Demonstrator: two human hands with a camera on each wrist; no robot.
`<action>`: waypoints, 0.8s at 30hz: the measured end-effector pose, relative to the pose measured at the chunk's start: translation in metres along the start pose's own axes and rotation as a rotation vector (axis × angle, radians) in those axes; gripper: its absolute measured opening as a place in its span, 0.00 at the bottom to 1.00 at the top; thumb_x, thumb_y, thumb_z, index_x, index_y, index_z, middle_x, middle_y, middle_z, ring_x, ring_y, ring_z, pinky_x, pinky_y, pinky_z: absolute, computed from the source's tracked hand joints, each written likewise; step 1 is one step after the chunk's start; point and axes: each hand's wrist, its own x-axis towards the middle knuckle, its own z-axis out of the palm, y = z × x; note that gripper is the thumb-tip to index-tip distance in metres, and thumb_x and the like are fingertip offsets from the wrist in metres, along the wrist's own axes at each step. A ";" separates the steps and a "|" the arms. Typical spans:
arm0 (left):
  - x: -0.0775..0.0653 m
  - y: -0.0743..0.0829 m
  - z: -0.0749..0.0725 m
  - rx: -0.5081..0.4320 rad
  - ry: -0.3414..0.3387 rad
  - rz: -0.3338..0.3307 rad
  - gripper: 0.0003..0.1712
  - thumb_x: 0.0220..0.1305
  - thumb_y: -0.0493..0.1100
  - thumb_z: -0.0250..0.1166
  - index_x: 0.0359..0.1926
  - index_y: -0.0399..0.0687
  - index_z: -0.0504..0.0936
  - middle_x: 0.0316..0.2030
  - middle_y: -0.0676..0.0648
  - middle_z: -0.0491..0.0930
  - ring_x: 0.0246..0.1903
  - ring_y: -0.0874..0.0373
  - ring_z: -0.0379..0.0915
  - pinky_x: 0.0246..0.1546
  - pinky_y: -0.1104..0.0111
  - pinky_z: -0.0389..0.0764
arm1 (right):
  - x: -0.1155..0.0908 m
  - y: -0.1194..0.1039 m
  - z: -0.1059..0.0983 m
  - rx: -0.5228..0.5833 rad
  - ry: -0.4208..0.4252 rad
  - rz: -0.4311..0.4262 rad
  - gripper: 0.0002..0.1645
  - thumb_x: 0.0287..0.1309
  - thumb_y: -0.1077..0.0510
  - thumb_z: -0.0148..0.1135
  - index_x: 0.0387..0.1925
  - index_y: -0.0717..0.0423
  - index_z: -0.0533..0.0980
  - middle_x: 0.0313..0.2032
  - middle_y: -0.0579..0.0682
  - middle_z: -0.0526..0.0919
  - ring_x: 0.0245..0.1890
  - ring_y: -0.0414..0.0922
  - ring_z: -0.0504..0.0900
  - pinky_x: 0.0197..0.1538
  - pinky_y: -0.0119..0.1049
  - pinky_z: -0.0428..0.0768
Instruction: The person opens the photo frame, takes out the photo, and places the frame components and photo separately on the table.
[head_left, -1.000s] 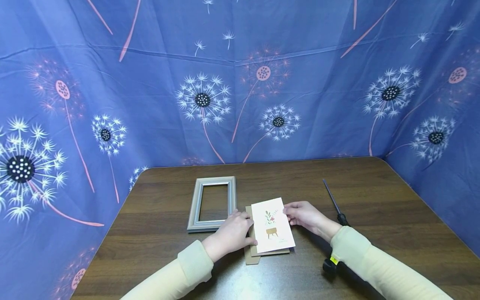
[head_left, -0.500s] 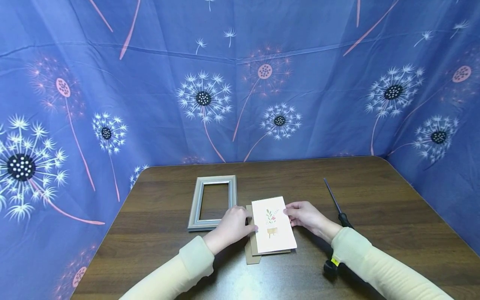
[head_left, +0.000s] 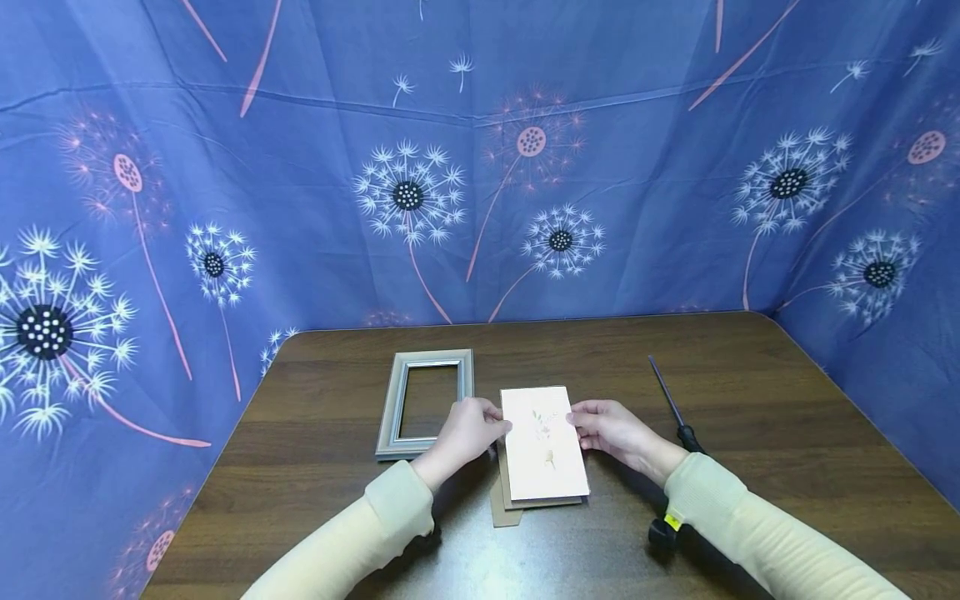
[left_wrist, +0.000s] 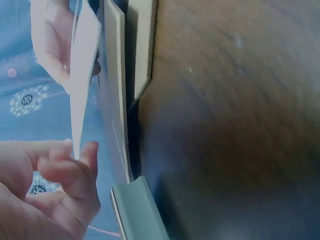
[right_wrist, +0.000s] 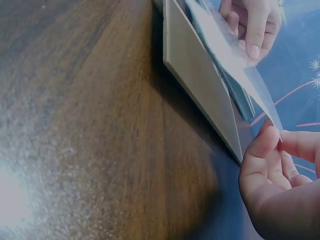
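A white card [head_left: 543, 454] with a small printed plant is held up over a brown backing board [head_left: 512, 498]. Glare washes out much of the print, and a see-through layer [right_wrist: 262, 87] shows along the card in the right wrist view. My left hand [head_left: 467, 435] pinches the card's left edge between thumb and fingers, as the left wrist view confirms. At the opposite edge, my right hand [head_left: 618, 435] pinches it too. The board lies on the table, apart from the card, with a narrower brown piece [head_left: 506, 513] sticking out beneath it.
A grey-silver picture frame [head_left: 390, 408], with nothing in its opening, lies left of the card near my left hand. On the right is a long-shafted tool with a black handle [head_left: 688, 437]. A black rounded thing [head_left: 662, 533] with a yellow patch lies partly under my right sleeve.
My left hand has moved slightly up along the card's left edge. The card has straightened and tilted, and its print now fades under glare. My right hand has barely moved.
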 end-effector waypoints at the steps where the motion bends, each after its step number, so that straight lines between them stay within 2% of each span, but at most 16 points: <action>1: 0.001 0.000 0.000 -0.036 -0.009 -0.018 0.08 0.59 0.40 0.65 0.34 0.37 0.82 0.20 0.49 0.82 0.18 0.55 0.78 0.13 0.74 0.74 | 0.000 -0.001 0.000 -0.001 0.002 0.004 0.18 0.62 0.62 0.57 0.48 0.71 0.69 0.26 0.47 0.76 0.25 0.38 0.74 0.30 0.27 0.78; 3: 0.001 0.000 0.001 -0.095 -0.023 -0.057 0.06 0.60 0.39 0.65 0.32 0.38 0.81 0.18 0.49 0.81 0.15 0.52 0.77 0.08 0.75 0.71 | 0.001 -0.001 0.001 -0.001 0.014 0.016 0.18 0.62 0.62 0.57 0.49 0.71 0.69 0.26 0.47 0.76 0.25 0.39 0.74 0.30 0.27 0.78; 5: 0.002 0.000 0.002 -0.123 -0.026 -0.083 0.05 0.59 0.38 0.65 0.31 0.40 0.80 0.17 0.51 0.79 0.13 0.54 0.74 0.06 0.76 0.69 | 0.001 -0.001 0.001 -0.008 0.022 0.026 0.19 0.62 0.62 0.57 0.50 0.71 0.69 0.27 0.47 0.77 0.25 0.39 0.75 0.30 0.28 0.78; 11: 0.002 0.000 0.005 -0.146 -0.014 -0.105 0.06 0.59 0.36 0.66 0.27 0.39 0.79 0.15 0.51 0.78 0.08 0.64 0.65 0.04 0.78 0.66 | 0.003 0.001 0.000 -0.034 0.035 0.044 0.24 0.63 0.60 0.57 0.54 0.73 0.67 0.28 0.48 0.78 0.27 0.40 0.76 0.30 0.28 0.78; 19: 0.002 -0.002 0.011 -0.202 -0.037 -0.135 0.09 0.59 0.32 0.64 0.23 0.37 0.77 0.13 0.48 0.77 0.05 0.67 0.61 0.03 0.80 0.62 | 0.003 0.003 -0.003 -0.084 0.019 0.016 0.23 0.65 0.61 0.54 0.55 0.76 0.66 0.27 0.49 0.78 0.26 0.39 0.77 0.28 0.28 0.80; 24: 0.002 0.000 0.013 -0.195 -0.029 -0.155 0.09 0.60 0.31 0.63 0.23 0.35 0.76 0.12 0.45 0.76 0.05 0.66 0.61 0.03 0.80 0.60 | 0.002 0.004 -0.004 -0.161 0.042 0.013 0.21 0.65 0.63 0.53 0.53 0.77 0.68 0.27 0.50 0.79 0.25 0.39 0.77 0.26 0.28 0.81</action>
